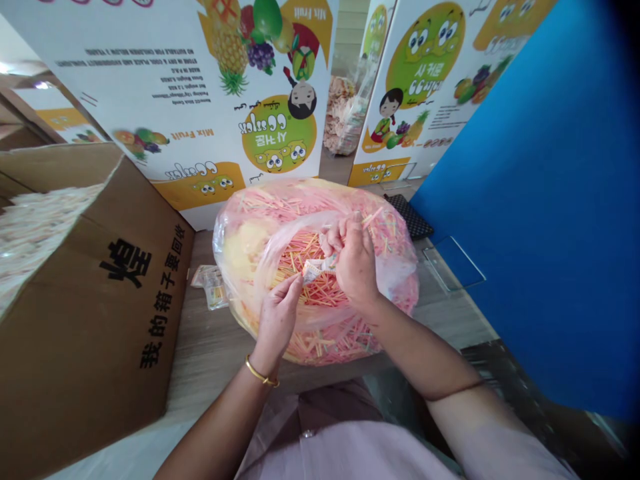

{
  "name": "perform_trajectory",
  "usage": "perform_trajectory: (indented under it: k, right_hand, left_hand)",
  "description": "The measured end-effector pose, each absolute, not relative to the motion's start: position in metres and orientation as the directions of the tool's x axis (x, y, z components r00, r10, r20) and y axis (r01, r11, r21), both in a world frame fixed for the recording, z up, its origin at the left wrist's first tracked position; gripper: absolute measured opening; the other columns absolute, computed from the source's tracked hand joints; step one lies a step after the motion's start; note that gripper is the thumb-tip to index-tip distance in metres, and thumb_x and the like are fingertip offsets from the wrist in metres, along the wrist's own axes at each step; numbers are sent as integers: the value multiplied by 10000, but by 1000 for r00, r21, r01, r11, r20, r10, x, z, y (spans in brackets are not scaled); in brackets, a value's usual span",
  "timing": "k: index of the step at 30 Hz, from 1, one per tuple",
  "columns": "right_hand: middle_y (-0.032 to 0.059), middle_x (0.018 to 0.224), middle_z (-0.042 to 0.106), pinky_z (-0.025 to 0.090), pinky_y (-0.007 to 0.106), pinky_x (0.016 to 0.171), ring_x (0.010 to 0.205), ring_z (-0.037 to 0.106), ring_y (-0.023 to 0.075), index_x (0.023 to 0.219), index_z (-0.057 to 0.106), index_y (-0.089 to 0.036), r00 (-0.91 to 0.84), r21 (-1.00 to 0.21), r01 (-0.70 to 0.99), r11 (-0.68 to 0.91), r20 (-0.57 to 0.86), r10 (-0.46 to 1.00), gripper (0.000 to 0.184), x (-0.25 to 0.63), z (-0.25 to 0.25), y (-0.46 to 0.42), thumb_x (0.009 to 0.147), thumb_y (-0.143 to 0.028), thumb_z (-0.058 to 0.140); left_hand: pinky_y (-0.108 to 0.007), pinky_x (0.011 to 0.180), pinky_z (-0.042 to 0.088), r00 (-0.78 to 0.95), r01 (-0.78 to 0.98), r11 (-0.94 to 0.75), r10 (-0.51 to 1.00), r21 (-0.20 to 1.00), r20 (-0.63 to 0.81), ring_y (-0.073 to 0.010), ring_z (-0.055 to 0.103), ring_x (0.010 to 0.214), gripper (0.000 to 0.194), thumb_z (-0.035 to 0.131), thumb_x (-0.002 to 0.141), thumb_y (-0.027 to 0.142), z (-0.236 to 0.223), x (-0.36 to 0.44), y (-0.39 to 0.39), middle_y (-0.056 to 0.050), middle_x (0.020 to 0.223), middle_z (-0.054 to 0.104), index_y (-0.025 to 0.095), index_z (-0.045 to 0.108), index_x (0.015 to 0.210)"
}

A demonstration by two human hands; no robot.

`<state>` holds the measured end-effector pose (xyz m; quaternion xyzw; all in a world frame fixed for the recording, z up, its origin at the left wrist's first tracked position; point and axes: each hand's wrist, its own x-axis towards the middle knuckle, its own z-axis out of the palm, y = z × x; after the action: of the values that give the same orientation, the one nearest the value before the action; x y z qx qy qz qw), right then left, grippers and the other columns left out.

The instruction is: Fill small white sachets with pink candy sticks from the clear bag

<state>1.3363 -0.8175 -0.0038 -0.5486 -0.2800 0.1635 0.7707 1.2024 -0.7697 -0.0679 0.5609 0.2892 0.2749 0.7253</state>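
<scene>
A large clear plastic bag (320,340) lies open on the table, filled with thin pink, orange and yellow sticks. Over its mouth, a small foil-like wrapped packet (314,269) is pinched between the fingertips of my left hand (277,319) and is also gripped at its other end by my right hand (354,262). Loose sticks (305,280) show inside the bag below both hands. A gold bangle (261,372) circles my left wrist. The packet's middle is partly hidden by my fingers.
An open cardboard box (95,293) with pale shredded contents stands to the left. Printed fruit-candy cardboard panels (280,87) rise behind the bag. A blue panel (520,200) fills the right. A few packets (210,287) lie on the wooden table (215,353); a black mat (410,217) sits beyond.
</scene>
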Motion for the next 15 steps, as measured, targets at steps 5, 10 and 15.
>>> perform_trajectory:
  k: [5, 10, 15]
  right_hand:
    - [-28, 621, 343, 461, 288, 572, 562, 452, 135, 713, 264, -249, 789, -958, 58, 282, 217, 574, 601, 1333, 1, -815, 982, -786, 297]
    - [-45, 615, 362, 416, 278, 553, 524, 395, 120, 732, 326, -253, 727, -963, 127, 236, 252, 638, 530, 1340, 7, -817, 1023, -694, 336]
    - [-11, 844, 622, 427, 294, 726, 757, 560, 143, 883, 574, -240, 451, -879, 477, -14, 231, 862, 236, 1374, 11, -836, 992, -450, 577]
  left_hand:
    - [-356, 1062, 470, 670, -50, 191, 734, 980, -109, -248, 683, 1130, 378, 709, 905, 479, -65, 1207, -772, -65, 1140, 796, 203, 809, 1142]
    - [-357, 1036, 480, 661, -49, 197, 742, 979, -116, -245, 689, 1098, 363, 698, 914, 485, -67, 1208, -771, -61, 1113, 800, 200, 814, 1106]
    - [-362, 1029, 480, 623, -31, 168, 774, 985, -112, -254, 689, 1108, 376, 716, 900, 497, -67, 1203, -762, -63, 1112, 802, 202, 814, 1113]
